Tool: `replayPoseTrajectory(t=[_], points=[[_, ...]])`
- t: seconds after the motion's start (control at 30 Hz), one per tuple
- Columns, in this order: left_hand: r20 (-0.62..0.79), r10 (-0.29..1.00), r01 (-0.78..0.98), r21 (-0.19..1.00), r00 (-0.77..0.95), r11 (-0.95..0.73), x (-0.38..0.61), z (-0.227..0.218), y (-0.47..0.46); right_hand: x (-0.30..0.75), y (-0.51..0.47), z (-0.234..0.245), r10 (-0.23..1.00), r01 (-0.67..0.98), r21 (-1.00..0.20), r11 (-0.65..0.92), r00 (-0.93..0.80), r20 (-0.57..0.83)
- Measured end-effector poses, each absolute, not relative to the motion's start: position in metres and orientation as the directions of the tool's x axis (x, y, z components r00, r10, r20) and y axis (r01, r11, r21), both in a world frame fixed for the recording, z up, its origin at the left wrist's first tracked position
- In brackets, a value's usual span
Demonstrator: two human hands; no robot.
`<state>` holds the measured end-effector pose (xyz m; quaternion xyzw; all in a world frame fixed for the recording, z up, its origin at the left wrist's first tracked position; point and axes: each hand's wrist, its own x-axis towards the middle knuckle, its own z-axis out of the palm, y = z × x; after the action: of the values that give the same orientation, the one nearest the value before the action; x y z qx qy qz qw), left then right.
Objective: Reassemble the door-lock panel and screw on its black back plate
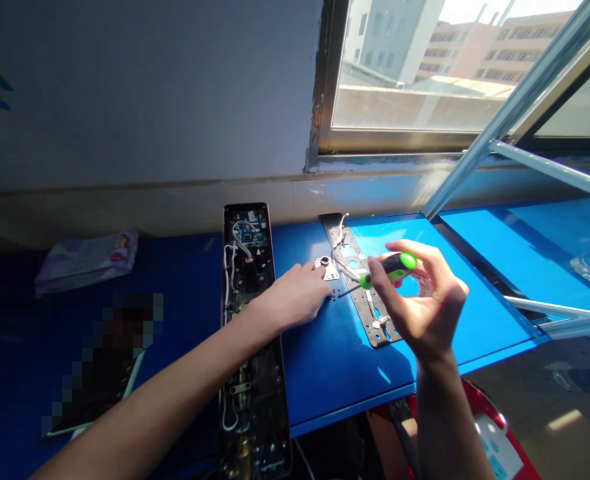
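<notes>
My right hand [425,293] is closed around the black and green handle of a screwdriver [389,270], its thin shaft pointing left and down at several small dark screws [335,294] on the blue table. My left hand [305,290] reaches over a long black device housing [257,393], fingers curled down beside the screws; what its fingertips hold, if anything, is hidden. Just past those fingers lies a small white circuit board [331,268] with a round part on it. A black perforated plate [365,307] with wires attached lies partly under the screwdriver.
The open housing holds a circuit board [249,230] and white wires. On the left are a pack of tissues [87,260] and a partly blurred flat device [99,373]. A metal frame [489,147] stands at the right near the window. A red stool [495,413] is below the table edge.
</notes>
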<state>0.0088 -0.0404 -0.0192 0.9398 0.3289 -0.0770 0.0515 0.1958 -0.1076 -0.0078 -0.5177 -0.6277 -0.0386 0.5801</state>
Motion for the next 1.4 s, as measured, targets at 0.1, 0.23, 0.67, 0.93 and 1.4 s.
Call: replayPoseTrajectory(t=[0.1, 0.23, 0.67, 0.93, 1.4], points=[[-0.175, 0.599, 0.617, 0.075, 0.781, -0.783, 0.008, -0.02, -0.04, 0.196, -0.108, -0.008, 0.611, 0.689, -0.56, 0.461, 0.211, 0.763], [-0.183, 0.586, 0.606, 0.09, 0.79, -0.79, 0.007, -0.019, -0.039, 0.196, -0.108, -0.01, 0.621, 0.689, -0.57, 0.448, 0.22, 0.753], [-0.191, 0.57, 0.594, 0.109, 0.799, -0.797, 0.007, -0.018, -0.039, 0.196, -0.109, -0.011, 0.649, 0.682, -0.584, 0.439, 0.208, 0.731], [-0.132, 0.578, 0.59, 0.081, 0.805, -0.803, 0.005, -0.023, -0.038, 0.194, -0.11, -0.01, 0.636, 0.687, -0.568, 0.454, 0.197, 0.746], [-0.131, 0.552, 0.566, 0.105, 0.823, -0.818, 0.005, -0.023, -0.038, 0.186, -0.104, -0.016, 0.63, 0.664, -0.553, 0.503, 0.156, 0.761]])
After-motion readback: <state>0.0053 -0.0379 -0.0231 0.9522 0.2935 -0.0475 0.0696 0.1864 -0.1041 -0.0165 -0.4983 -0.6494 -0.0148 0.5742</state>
